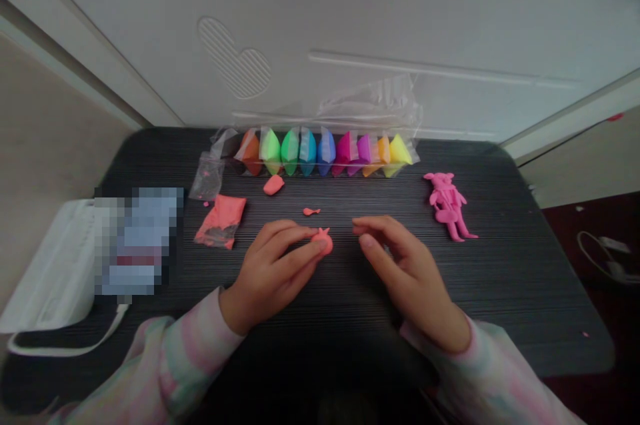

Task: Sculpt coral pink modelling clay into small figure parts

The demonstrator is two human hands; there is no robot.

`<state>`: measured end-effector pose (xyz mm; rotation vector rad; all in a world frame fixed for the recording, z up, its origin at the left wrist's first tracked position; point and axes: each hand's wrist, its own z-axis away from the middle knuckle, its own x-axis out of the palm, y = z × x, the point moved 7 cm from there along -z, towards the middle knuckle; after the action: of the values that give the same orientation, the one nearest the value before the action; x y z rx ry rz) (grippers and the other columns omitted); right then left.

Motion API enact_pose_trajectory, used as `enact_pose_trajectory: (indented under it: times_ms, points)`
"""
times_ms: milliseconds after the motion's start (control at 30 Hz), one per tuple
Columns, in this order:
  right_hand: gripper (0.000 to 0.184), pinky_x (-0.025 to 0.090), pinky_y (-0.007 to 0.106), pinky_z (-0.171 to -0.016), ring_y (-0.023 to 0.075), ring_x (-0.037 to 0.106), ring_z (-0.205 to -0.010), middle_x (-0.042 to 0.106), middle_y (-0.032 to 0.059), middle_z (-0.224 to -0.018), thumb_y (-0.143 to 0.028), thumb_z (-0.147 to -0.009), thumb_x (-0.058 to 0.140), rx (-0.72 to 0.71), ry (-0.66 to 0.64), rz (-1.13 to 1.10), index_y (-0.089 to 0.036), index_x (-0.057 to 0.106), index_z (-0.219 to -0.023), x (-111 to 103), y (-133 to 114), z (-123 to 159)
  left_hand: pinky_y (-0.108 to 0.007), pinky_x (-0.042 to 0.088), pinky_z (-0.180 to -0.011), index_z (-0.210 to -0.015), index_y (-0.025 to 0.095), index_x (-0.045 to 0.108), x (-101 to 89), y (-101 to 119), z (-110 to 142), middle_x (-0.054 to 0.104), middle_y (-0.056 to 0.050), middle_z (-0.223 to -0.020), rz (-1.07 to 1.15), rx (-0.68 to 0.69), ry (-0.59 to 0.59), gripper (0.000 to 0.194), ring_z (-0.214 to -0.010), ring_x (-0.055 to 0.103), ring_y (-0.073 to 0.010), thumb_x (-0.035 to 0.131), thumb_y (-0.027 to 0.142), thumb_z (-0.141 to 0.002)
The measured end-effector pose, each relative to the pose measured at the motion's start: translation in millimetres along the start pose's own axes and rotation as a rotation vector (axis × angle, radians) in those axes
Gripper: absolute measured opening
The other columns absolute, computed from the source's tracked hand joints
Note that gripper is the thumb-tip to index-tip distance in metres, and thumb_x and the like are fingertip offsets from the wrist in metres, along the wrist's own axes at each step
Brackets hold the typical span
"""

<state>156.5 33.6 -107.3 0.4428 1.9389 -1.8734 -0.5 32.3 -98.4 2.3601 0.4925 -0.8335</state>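
Observation:
Between the thumb and fingers of my left hand (280, 268) is a small round piece of coral modelling clay (327, 243) with pointed tips on top. My right hand (403, 271) hovers to its right, fingers curved and apart, holding nothing. Just beyond the held piece lies a tiny coral clay bit (311, 211) with a thin tail. A larger coral clay lump (273, 185) rests farther back. Left of my left hand sits an opened packet of coral clay (223, 219). A pink clay figure (449, 206) with ears, limbs and a tail lies on the right.
Along the back of the dark table (350, 318) runs a row of clear packets of coloured clay (307, 153). A clear bag (207, 176) lies at the left. A blurred-out phone-like object (143, 238), a white box (55, 268) and a white cable (75, 351) occupy the left side.

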Motion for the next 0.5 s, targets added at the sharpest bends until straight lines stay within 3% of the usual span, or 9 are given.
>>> enact_pose_trajectory:
  times_ms: [67, 133, 333, 500]
  points:
    - [0.018, 0.044, 0.03, -0.068, 0.017, 0.058, -0.082, 0.063, 0.0039, -0.091, -0.029, -0.086, 0.047, 0.005, 0.071, 0.088, -0.022, 0.058, -0.097, -16, 4, -4, -0.032, 0.05, -0.075, -0.097, 0.021, 0.059, 4.0, -2, 0, 0.067, -0.004, -0.091, -0.014, -0.017, -0.027, 0.026, -0.086, 0.058, -0.0155, 0.062, 0.011, -0.073]
    - [0.015, 0.043, 0.03, -0.065, 0.0171, 0.058, -0.077, 0.064, 0.0039, -0.086, -0.027, -0.084, 0.048, 0.001, 0.045, 0.219, -0.021, 0.059, -0.092, -25, 7, -9, -0.032, 0.05, -0.076, -0.095, 0.02, 0.06, 8.6, -4, 0, 0.067, -0.004, -0.09, -0.014, -0.031, -0.065, 0.022, -0.086, 0.058, -0.0159, 0.061, 0.012, -0.074]
    - [0.01, 0.039, 0.034, -0.068, 0.0198, 0.06, -0.073, 0.066, 0.0025, -0.078, -0.023, -0.077, 0.057, -0.008, -0.368, 0.624, -0.022, 0.062, -0.086, -20, 30, -7, -0.033, 0.05, -0.079, -0.095, 0.017, 0.061, 18.4, -8, 1, 0.067, -0.006, -0.092, 0.013, -0.065, -0.152, 0.02, -0.089, 0.057, -0.0173, 0.06, 0.013, -0.075]
    - [0.015, 0.034, 0.038, -0.074, 0.0244, 0.061, -0.087, 0.068, 0.0023, -0.083, -0.017, -0.073, 0.06, -0.034, -0.442, 0.719, -0.023, 0.059, -0.087, -18, 36, 1, -0.033, 0.05, -0.078, -0.095, 0.016, 0.062, 18.8, -6, 0, 0.068, -0.007, -0.091, 0.038, -0.059, -0.163, 0.02, -0.088, 0.057, -0.0173, 0.06, 0.012, -0.075]
